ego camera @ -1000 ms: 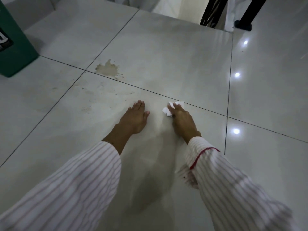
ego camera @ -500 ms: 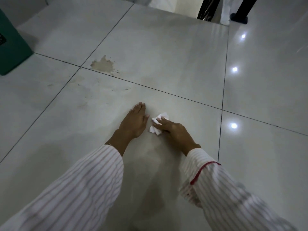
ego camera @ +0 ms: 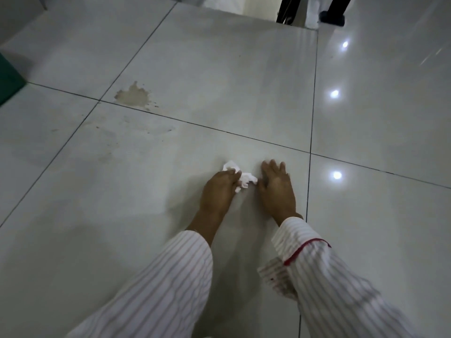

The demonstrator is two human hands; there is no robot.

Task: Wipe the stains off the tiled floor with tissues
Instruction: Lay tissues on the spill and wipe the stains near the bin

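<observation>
L hand [ego camera: 219, 191] grips the crumpled white tissue [ego camera: 244, 180], fingers curled round it w/ bits sticking out past the knuckles and to the thumb side. The wad sits on the tiled floor [ego camera: 219, 69], on the near tile close to that tile's far-right corner where the grout lines cross. R hand [ego camera: 277, 186] lies flat just beside the tissue, fingers straight and slightly spread, palm down; looks like a brace, holding nothing.

The big brown stain [ego camera: 133, 96] is well apart, up-left, sitting right at the near-left corner of the far tile, w/ small specks trailing along the grout line. Fainter smears [ego camera: 156, 130] lie on the near tile just below that line.

To do the step well, imo: keep the tissue bunched under the fingertips, not the palm, so pressure lands on the paper. Slide L hand toward the far-left corner of the near tile, take the faint smears first, then the main blotch. Work from the blotch's edge inward so it doesn't spread. Stain looks dried, so expect short firm rubs and maybe a fresh tissue; thin paper may shred. Keep R hand planted for balance.
</observation>
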